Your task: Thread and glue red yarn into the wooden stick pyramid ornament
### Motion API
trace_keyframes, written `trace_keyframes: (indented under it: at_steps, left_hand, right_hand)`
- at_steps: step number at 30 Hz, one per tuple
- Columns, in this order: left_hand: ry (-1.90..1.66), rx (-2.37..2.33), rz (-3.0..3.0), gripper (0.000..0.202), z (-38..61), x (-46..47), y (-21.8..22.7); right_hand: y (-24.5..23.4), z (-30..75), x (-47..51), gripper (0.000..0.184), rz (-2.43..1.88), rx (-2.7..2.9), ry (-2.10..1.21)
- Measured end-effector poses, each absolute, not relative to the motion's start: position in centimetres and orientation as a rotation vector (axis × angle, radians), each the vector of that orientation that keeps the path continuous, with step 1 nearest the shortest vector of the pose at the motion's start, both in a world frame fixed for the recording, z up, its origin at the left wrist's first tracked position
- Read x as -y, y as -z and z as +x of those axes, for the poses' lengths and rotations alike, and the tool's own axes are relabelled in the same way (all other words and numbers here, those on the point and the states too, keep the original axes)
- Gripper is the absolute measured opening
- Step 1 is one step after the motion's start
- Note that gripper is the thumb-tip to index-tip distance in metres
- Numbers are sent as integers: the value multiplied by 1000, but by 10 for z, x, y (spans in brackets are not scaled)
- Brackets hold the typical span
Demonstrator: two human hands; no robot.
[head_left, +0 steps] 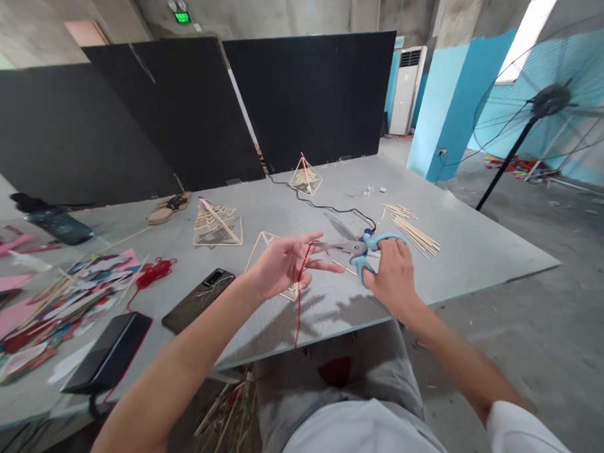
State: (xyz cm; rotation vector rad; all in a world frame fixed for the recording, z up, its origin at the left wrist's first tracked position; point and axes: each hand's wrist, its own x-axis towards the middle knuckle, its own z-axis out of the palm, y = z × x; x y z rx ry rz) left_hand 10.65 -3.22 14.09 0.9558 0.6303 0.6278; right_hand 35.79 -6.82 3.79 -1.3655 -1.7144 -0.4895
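My left hand [286, 264] is raised over the grey table [483, 258], pinching a thin red string [299, 300] that hangs down past the table's front edge. Its other fingers are spread. My right hand [391, 272] grips blue-handled scissors [355, 246], whose blades point left toward the string near my left fingertips. A flat stick-frame shape [265, 245] lies on the table under my left hand.
Two stick pyramids [216, 223] [306, 176] stand further back. A bundle of thin sticks [415, 233] lies at right. Two phones [198, 299] [110, 352], red thread [154, 272] and coloured paper scraps [60, 310] lie at left. A black cable [326, 207] crosses the table. A floor fan [541, 102] stands at right.
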Motion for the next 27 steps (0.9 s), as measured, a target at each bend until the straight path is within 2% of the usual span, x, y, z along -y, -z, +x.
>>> trace_keyframes:
  at_steps: [5,15,19,24,27]
  left_hand:
    - [-531,-521,1064,84,99,28,-125]
    - [-508,-622,1142,67,87,15,-84]
    - [-522,-629,1088,57,97,15,-78]
    - [-577,-568,1085,56,104,20,-73]
    - [-612,-571,1082,54,106,26,-72]
  right_hand:
    - [-31,350,64,19,-1361,1661,173]
    - [-31,355,56,26,-1436,1678,-97]
    - [-35,358,55,24,-1388,1727,9]
    - [-44,366,50,13,-1368,1774,373]
    - [-51,366,48,15,-1396,1739,557]
